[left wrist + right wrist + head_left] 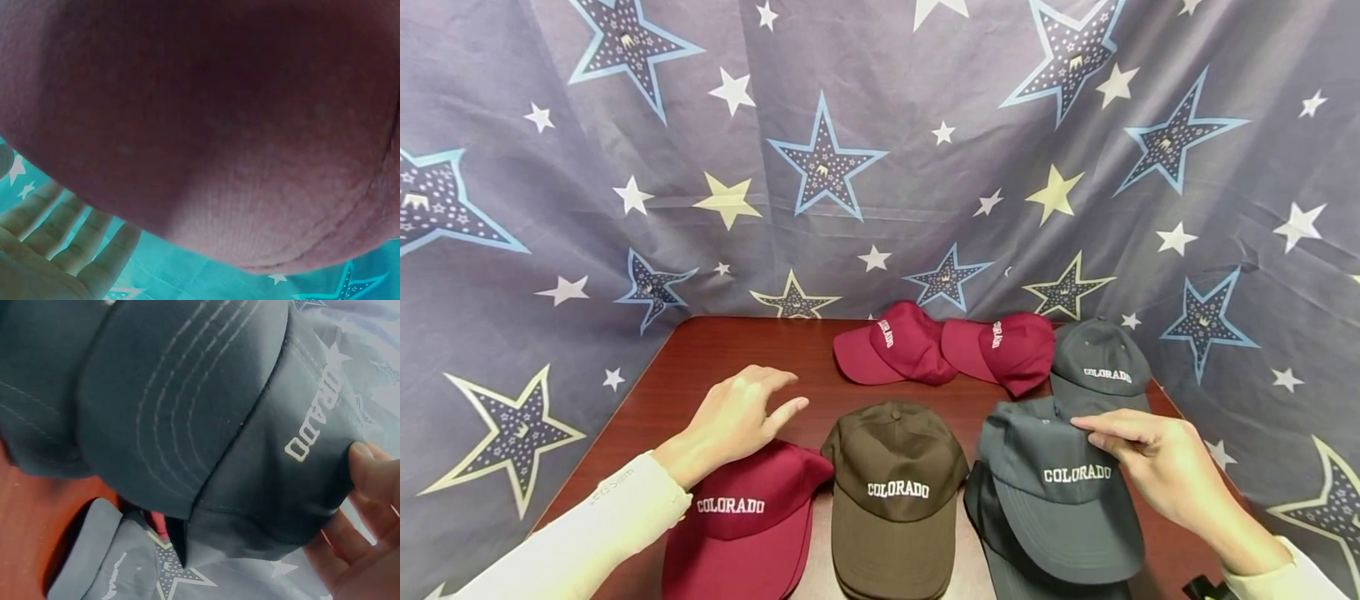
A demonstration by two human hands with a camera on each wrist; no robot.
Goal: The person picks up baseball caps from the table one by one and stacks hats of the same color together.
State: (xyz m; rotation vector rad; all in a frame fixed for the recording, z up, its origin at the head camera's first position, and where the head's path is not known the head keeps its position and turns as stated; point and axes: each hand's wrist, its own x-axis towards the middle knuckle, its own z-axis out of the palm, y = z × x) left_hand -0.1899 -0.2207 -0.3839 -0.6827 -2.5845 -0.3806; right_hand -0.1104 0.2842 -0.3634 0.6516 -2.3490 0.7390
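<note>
My right hand (1165, 467) pinches the crown of a dark grey-blue COLORADO cap (1075, 500), which overlaps another dark cap (992, 533) beneath it. The right wrist view shows the thumb and fingers of that hand (369, 519) at the edge of the grey cap (269, 469). My left hand (730, 421) is held over the back of a maroon cap (745, 508), fingers extended and holding nothing. In the left wrist view the maroon cap (250, 156) fills most of the picture, with the spread fingers of the left hand (69, 250) beyond its edge.
A brown cap (895, 500) sits between the front maroon and grey caps. Two maroon caps (895, 346) (1007, 346) and another grey cap (1101, 362) lie at the back of the reddish-brown table (700, 358). A star-patterned cloth (850, 83) hangs behind.
</note>
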